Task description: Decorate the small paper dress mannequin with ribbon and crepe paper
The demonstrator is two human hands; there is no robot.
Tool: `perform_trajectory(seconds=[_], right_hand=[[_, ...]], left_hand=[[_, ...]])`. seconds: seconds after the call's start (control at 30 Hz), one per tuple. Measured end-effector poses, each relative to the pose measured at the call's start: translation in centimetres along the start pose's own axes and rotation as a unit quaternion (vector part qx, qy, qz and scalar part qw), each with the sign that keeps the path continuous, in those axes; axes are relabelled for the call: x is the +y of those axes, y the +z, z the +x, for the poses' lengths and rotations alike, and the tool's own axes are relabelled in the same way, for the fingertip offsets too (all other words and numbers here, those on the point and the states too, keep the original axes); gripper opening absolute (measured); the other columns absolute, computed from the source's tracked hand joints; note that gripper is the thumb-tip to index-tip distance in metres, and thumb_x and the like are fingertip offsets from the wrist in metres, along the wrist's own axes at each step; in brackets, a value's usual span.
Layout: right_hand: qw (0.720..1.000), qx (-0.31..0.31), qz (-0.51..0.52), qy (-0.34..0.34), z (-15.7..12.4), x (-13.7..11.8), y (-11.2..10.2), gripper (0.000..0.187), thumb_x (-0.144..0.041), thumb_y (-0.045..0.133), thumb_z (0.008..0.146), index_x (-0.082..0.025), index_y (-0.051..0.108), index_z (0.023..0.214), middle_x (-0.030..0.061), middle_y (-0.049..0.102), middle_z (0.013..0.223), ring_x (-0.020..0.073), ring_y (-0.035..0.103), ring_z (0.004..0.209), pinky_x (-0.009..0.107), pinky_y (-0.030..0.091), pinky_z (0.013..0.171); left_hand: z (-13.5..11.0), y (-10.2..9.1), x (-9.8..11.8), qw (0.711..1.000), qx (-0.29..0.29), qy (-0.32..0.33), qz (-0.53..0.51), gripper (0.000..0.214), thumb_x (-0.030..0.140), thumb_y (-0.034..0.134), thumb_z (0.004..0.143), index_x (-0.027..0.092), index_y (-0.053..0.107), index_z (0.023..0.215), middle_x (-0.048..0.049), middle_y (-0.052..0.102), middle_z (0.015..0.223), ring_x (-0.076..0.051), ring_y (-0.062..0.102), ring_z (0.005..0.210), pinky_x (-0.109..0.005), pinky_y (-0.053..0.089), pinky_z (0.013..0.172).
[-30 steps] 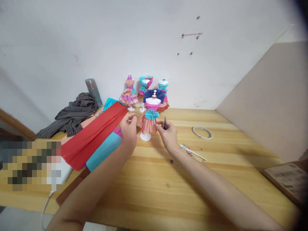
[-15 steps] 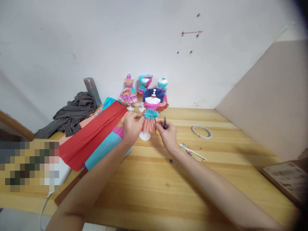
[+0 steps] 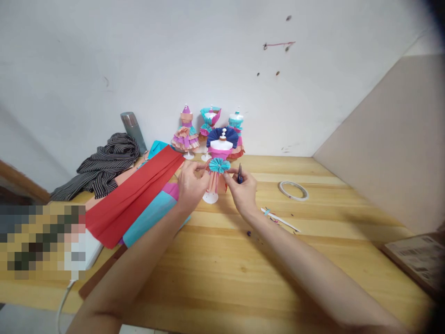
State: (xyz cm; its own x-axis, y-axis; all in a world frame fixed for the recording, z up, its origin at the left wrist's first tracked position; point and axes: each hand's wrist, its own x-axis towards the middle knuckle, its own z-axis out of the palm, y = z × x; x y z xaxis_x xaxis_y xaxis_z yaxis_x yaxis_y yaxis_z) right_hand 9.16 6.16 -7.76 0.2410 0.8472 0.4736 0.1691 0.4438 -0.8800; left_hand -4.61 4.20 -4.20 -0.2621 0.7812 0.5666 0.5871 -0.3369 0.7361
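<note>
A miniature dress form [image 3: 221, 145] stands upright on a white round base [image 3: 210, 197]. It wears a navy pleated paper collar [image 3: 210, 137], a pink band, a turquoise paper rosette [image 3: 219, 165] at the waist and a peach paper skirt [image 3: 216, 182]. At the skirt's left side, my left hand [image 3: 192, 183] is closed, thumb and index finger pinching its top edge. My right hand [image 3: 244, 189] touches the right side just under the rosette with its thumb. Small pointed scissors [image 3: 239, 174], blades up, are tucked in its fingers.
Several dressed forms [image 3: 187, 134] stand by the wall. Red crepe paper [image 3: 135, 199], turquoise paper [image 3: 151, 218], a striped cloth [image 3: 104, 162] and a flask [image 3: 133, 130] lie or stand left. On the right are a tape roll [image 3: 294, 190], paper scraps [image 3: 280, 219] and a cardboard box [image 3: 417, 260].
Both hands have closed in slightly toward the waist. My right thumb has moved up the skirt to just beneath the rosette. The whole view has shifted a little.
</note>
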Motion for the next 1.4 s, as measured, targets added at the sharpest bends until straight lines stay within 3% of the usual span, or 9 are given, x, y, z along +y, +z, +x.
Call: perform_trajectory(seconds=[0.1,0.23,0.67,1.1,1.17,1.23,1.33,1.4], right_hand=[[1.0,-0.006,-0.006,0.001,0.3,0.0,0.1,0.017,-0.033,0.063,0.071,-0.016,0.06,0.071,-0.0075,0.036,0.052,0.0091,0.034,0.05,0.025,0.03,0.05],[1.0,-0.009,-0.02,-0.003,0.5,0.1,0.1,0.016,-0.03,0.06,0.071,-0.016,0.056,0.065,-0.0062,0.04,0.054,0.0094,0.035,0.052,0.025,0.03,0.051],[0.999,-0.022,-0.025,0.005,0.5,0.2,-0.1,0.018,-0.032,0.058,0.072,-0.017,0.052,0.062,-0.0052,0.039,0.055,0.0099,0.034,0.054,0.025,0.029,0.052],[0.999,-0.025,-0.03,0.002,0.4,0.5,0.0,0.017,-0.032,0.059,0.072,-0.017,0.055,0.064,-0.0046,0.043,0.056,0.0101,0.036,0.054,0.025,0.03,0.052],[0.999,-0.026,-0.025,0.007,0.4,0.6,0.0,0.018,-0.033,0.059,0.071,-0.017,0.055,0.065,-0.0044,0.044,0.057,0.0102,0.036,0.054,0.025,0.031,0.052],[0.999,-0.026,-0.018,0.01,0.3,0.8,0.0,0.018,-0.034,0.06,0.071,-0.017,0.056,0.066,-0.004,0.045,0.058,0.0103,0.037,0.055,0.025,0.032,0.053],[1.0,-0.028,-0.008,0.011,0.2,1.2,-0.2,0.019,-0.035,0.06,0.072,-0.016,0.059,0.07,-0.0031,0.048,0.06,0.0106,0.039,0.056,0.025,0.033,0.053],[1.0,-0.029,-0.005,0.012,0.0,1.5,-0.3,0.02,-0.035,0.06,0.073,-0.016,0.061,0.073,-0.0028,0.049,0.061,0.0107,0.04,0.056,0.025,0.034,0.054]], left_hand=[[0.0,0.3,0.0,1.0,0.006,0.003,0.01,0.007,0.024,0.062,0.075,0.018,0.065,0.078,-0.0019,0.059,0.082,-0.014,0.056,0.075,-0.026,0.041,0.066],[0.3,0.7,-0.3,1.0,0.008,-0.001,0.022,0.006,0.017,0.061,0.074,0.018,0.062,0.069,-0.0013,0.058,0.077,-0.014,0.055,0.074,-0.026,0.04,0.065],[0.6,0.5,-0.5,0.998,-0.001,0.047,0.044,0.007,0.015,0.056,0.081,0.019,0.06,0.078,-0.0026,0.055,0.085,-0.015,0.055,0.079,-0.027,0.04,0.067],[-0.4,0.6,-1.5,0.997,-0.05,0.038,0.046,0.009,0.012,0.053,0.079,0.019,0.056,0.073,-0.0031,0.056,0.084,-0.016,0.054,0.08,-0.029,0.041,0.072],[-0.6,0.6,-2.3,0.998,-0.054,0.015,0.006,0.008,0.012,0.054,0.077,0.018,0.058,0.073,-0.0028,0.056,0.084,-0.016,0.054,0.081,-0.028,0.042,0.072],[-1.0,0.8,-3.4,0.992,-0.065,-0.071,-0.085,0.006,0.012,0.059,0.074,0.018,0.059,0.071,-0.0018,0.056,0.081,-0.014,0.053,0.078,-0.025,0.042,0.069],[-1.8,1.0,-4.9,0.943,-0.081,-0.241,-0.215,0.009,0.01,0.063,0.069,0.016,0.057,0.068,0.001,0.054,0.069,-0.01,0.05,0.064,-0.02,0.04,0.057],[-2.3,1.1,-5.5,0.912,-0.094,-0.308,-0.254,0.009,0.01,0.063,0.07,0.016,0.056,0.071,0.0027,0.052,0.064,-0.007,0.048,0.053,-0.019,0.036,0.048]])
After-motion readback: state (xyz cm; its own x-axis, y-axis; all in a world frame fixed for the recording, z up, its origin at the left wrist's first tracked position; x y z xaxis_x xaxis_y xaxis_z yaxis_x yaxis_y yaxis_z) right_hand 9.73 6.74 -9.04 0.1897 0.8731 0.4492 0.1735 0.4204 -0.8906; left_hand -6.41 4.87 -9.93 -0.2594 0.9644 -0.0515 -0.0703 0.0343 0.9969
